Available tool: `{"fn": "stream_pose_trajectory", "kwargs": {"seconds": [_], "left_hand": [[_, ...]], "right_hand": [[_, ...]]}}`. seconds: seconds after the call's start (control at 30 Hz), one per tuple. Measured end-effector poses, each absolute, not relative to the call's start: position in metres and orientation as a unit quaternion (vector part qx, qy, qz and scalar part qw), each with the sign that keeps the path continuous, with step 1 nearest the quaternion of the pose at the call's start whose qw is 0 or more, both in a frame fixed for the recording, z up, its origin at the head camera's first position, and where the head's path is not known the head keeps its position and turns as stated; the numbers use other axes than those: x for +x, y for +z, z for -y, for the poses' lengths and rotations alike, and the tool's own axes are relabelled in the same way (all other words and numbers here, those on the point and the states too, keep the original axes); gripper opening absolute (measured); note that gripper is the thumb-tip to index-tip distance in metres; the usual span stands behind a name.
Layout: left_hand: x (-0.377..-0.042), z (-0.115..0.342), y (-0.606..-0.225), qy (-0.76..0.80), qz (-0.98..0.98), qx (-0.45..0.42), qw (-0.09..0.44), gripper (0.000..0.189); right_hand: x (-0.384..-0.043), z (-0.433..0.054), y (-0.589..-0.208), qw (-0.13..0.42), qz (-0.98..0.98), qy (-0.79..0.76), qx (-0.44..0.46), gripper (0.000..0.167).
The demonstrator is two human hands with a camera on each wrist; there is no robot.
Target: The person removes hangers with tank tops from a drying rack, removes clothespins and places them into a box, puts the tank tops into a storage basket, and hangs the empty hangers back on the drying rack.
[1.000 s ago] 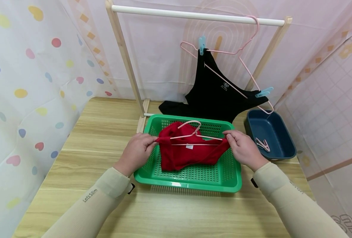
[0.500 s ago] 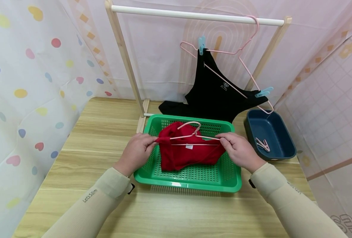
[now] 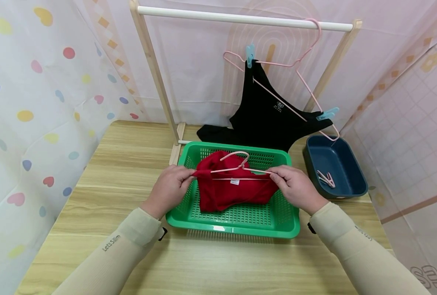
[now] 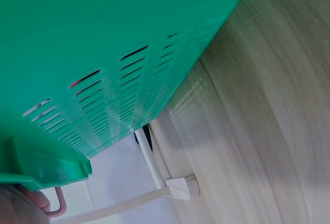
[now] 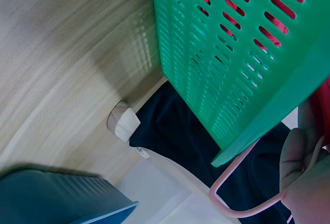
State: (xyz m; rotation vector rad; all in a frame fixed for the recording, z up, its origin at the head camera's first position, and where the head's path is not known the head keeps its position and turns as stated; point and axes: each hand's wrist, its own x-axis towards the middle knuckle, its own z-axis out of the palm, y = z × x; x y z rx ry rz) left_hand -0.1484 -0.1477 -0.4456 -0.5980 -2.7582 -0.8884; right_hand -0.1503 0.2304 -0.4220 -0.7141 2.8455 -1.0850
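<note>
A red top (image 3: 237,196) with a white label lies bunched inside a green plastic basket (image 3: 233,230). Across its neckline runs a pale pink hanger (image 3: 224,170), hook pointing away from me. My left hand (image 3: 168,189) pinches the top's left shoulder between thumb and fingers; the hanger's left end is hidden under the red cloth. On the other side, my right hand (image 3: 298,188) pinches the hanger's right arm together with the top's right shoulder. The basket wall (image 4: 118,33) hides most of the left hand in the left wrist view.
Behind the basket stands a wooden rack with a white rail (image 3: 218,17). From it hangs a pink hanger (image 3: 277,64) with a black tank top (image 3: 266,119) held by blue clothespins (image 3: 250,56). A dark blue bin (image 3: 342,164) with clothespins (image 3: 326,179) is at right.
My right hand has slid left along the hanger's arm toward its middle, and the top's right shoulder has shifted inward with it. The left hand has stayed in place.
</note>
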Motion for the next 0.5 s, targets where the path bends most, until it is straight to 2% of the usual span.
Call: {"fn": "stream_pose_trajectory", "kwargs": {"seconds": [0.5], "left_hand": [[-0.1503, 0.1498, -0.4434, -0.3, 0.93, -0.197, 0.072, 0.019]], "right_hand": [[-0.1499, -0.2296, -0.4198, -0.003, -0.918, -0.329, -0.222, 0.026]]}}
